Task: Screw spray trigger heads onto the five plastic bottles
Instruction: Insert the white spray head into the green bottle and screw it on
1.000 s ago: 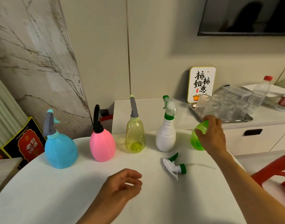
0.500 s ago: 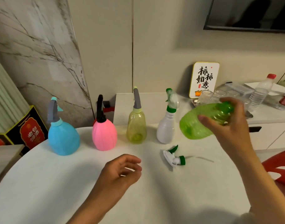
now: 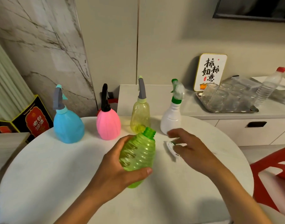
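My left hand point(image 3: 117, 172) grips a ribbed green bottle point(image 3: 138, 154) above the round white table point(image 3: 57, 183); its threaded neck is bare and points up and away. My right hand point(image 3: 192, 149) hovers over the loose white-and-green trigger head point(image 3: 171, 147) lying on the table, fingers spread and slightly curled, mostly hiding it. Whether the fingers touch the head I cannot tell. Behind stand a blue bottle point(image 3: 68, 123), a pink bottle point(image 3: 108, 123), a yellow bottle point(image 3: 140, 115) and a white bottle point(image 3: 171, 117), each with a trigger head on.
A sideboard point(image 3: 235, 126) behind the table carries a metal tray point(image 3: 250, 109) of several glasses, a framed sign point(image 3: 209, 71) and a water bottle point(image 3: 268, 86). A red chair point(image 3: 271, 173) stands at the right, a dark box point(image 3: 30, 120) at the left.
The green bottle passed from my right hand to my left hand and came down toward the table centre. My right hand dropped onto the loose trigger head.
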A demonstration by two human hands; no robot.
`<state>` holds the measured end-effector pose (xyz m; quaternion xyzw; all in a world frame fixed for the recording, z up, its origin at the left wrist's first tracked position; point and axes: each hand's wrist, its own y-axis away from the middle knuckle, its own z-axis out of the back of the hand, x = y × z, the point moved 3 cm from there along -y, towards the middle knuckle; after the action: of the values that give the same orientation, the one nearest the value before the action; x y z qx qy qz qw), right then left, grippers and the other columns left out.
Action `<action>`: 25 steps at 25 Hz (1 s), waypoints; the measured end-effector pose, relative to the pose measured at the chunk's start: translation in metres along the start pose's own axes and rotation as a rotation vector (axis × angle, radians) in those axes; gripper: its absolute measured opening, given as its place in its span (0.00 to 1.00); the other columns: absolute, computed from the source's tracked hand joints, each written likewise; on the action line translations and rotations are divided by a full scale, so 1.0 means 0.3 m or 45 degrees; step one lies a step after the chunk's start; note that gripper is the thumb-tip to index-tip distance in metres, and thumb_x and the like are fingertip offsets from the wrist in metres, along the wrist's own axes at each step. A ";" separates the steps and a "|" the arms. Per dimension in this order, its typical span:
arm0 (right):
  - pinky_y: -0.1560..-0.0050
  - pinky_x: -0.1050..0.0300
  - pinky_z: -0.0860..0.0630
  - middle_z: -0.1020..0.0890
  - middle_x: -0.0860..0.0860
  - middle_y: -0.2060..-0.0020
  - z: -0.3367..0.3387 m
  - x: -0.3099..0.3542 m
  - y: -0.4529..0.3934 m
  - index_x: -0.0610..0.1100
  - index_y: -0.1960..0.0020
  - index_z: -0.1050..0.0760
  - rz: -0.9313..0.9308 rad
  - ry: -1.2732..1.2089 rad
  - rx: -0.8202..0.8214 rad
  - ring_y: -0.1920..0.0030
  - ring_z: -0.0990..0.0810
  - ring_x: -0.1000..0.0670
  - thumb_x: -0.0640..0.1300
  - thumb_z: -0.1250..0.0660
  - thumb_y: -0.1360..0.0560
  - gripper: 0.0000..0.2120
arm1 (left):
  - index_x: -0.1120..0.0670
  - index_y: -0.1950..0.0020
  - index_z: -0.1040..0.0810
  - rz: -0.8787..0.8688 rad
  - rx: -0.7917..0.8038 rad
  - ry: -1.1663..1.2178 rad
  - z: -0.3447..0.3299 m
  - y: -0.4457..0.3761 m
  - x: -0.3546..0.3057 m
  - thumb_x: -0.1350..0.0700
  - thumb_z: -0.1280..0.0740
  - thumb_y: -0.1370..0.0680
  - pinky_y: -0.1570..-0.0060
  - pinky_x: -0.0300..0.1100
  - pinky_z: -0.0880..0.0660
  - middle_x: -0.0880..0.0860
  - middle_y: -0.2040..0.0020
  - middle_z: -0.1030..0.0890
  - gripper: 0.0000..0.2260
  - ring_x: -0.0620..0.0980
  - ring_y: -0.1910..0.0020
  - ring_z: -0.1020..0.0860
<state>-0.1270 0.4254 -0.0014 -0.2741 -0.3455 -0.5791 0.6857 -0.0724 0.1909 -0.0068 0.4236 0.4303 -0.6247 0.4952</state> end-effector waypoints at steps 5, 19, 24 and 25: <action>0.43 0.51 0.28 0.25 0.48 0.39 -0.082 -0.170 -0.065 0.47 0.33 0.29 -0.398 1.037 -0.012 0.41 0.25 0.45 0.42 0.40 0.22 0.17 | 0.35 0.39 0.26 0.028 0.004 0.051 -0.002 -0.002 -0.004 0.47 0.18 0.40 0.58 0.33 0.21 0.43 0.49 0.16 0.33 0.43 0.53 0.16; 0.48 0.49 0.27 0.15 0.53 0.43 0.138 -0.030 0.008 0.52 0.40 0.24 0.027 -1.361 -0.462 0.45 0.19 0.50 0.52 0.42 0.18 0.11 | 0.33 0.35 0.33 0.028 -0.087 -0.355 0.032 0.019 0.026 0.37 0.22 0.41 0.50 0.43 0.20 0.37 0.47 0.20 0.37 0.40 0.50 0.20; 0.48 0.49 0.27 0.16 0.52 0.41 0.131 -0.024 0.004 0.51 0.36 0.27 0.118 -1.374 -0.520 0.44 0.20 0.50 0.50 0.40 0.18 0.12 | 0.35 0.31 0.37 -0.024 -0.093 -0.558 0.011 0.017 0.031 0.35 0.24 0.40 0.51 0.30 0.29 0.30 0.43 0.26 0.41 0.35 0.47 0.25; 0.48 0.48 0.27 0.16 0.52 0.41 0.120 -0.017 0.005 0.50 0.38 0.26 0.131 -1.375 -0.516 0.44 0.20 0.50 0.50 0.39 0.19 0.11 | 0.35 0.30 0.37 -0.038 -0.087 -0.588 0.006 0.018 0.032 0.35 0.24 0.40 0.50 0.29 0.31 0.30 0.42 0.28 0.41 0.35 0.46 0.26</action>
<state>-0.1315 0.4568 0.0166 -0.6732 -0.5148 -0.3775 0.3732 -0.0688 0.1860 -0.0160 0.2460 0.3327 -0.6974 0.5852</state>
